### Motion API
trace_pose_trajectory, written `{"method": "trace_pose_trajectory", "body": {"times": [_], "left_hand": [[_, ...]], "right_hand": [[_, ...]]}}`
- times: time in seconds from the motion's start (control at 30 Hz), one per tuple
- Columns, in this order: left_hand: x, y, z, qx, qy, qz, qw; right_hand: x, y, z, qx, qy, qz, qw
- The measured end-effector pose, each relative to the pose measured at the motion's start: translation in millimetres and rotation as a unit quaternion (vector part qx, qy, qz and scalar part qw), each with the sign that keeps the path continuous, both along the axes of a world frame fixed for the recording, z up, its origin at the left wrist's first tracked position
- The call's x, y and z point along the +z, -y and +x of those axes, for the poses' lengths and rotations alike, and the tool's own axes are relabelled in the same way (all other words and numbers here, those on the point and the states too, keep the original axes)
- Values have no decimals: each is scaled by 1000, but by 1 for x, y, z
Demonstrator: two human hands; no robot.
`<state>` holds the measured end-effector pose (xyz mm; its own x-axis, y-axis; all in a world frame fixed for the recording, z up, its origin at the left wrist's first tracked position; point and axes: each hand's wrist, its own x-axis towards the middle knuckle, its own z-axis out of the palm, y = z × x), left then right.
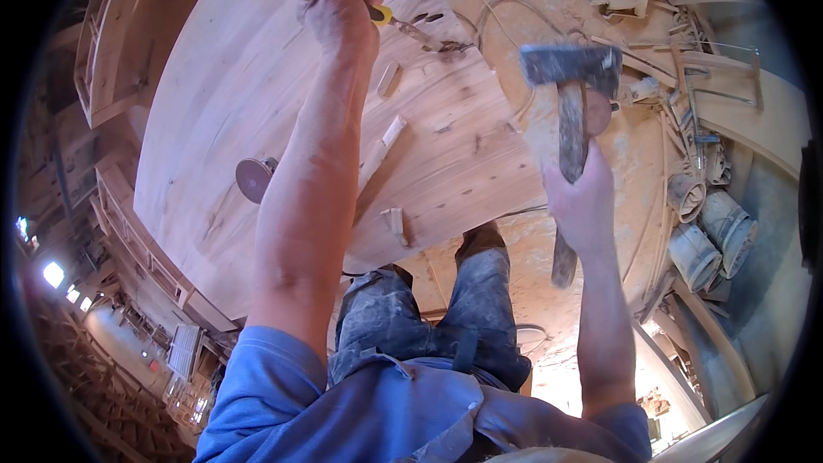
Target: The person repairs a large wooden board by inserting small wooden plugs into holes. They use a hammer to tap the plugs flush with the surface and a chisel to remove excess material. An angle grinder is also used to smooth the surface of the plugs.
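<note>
My left hand (343, 13) is wrapped round a chisel (380, 15) with a yellow and black handle. The chisel's blade slants down to the right, its tip at a dark, rough hollow (450, 46) near the edge of a broad wooden panel (463, 129). To the right, my right hand (583, 193) grips the wooden handle of a hatchet (572, 120). Its dark metal head is raised, apart from the chisel and slightly blurred by motion.
Small wood offcuts (381, 154) lie on the panel, and a round brown disc (255, 180) shows beside my left forearm. A cable (506, 2) runs over the dusty floor. Dusty buckets (694, 257) and scrap wood stand on the right; wooden frames (111, 43) on the left.
</note>
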<state>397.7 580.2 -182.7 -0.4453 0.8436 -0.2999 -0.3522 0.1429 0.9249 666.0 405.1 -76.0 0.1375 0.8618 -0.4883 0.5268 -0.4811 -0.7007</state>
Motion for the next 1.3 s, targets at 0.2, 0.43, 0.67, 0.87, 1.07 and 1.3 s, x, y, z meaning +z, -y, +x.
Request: {"method": "trace_pose_trajectory", "body": {"times": [0.2, 0.43, 0.67, 0.87, 1.07, 1.3], "left_hand": [[17, 3, 29, -131, -63, 55, 988], [32, -5, 46, -257, -132, 8, 957], [52, -21, 86, -310, -274, -95, 905], [23, 1, 79, -307, -289, 11, 907], [41, 27, 84, -214, -214, 158, 940], [8, -12, 23, 72, 21, -4, 997]], "right_hand": [[-23, 55, 10, -136, -86, -171, 972], [-21, 61, 17, -143, -87, -161, 973], [3, 13, 16, -138, -66, -48, 987], [53, -63, -5, -55, -35, 224, 972], [30, -76, -11, 150, 157, 130, 967], [-25, 24, 11, -70, -29, -54, 996]]}}
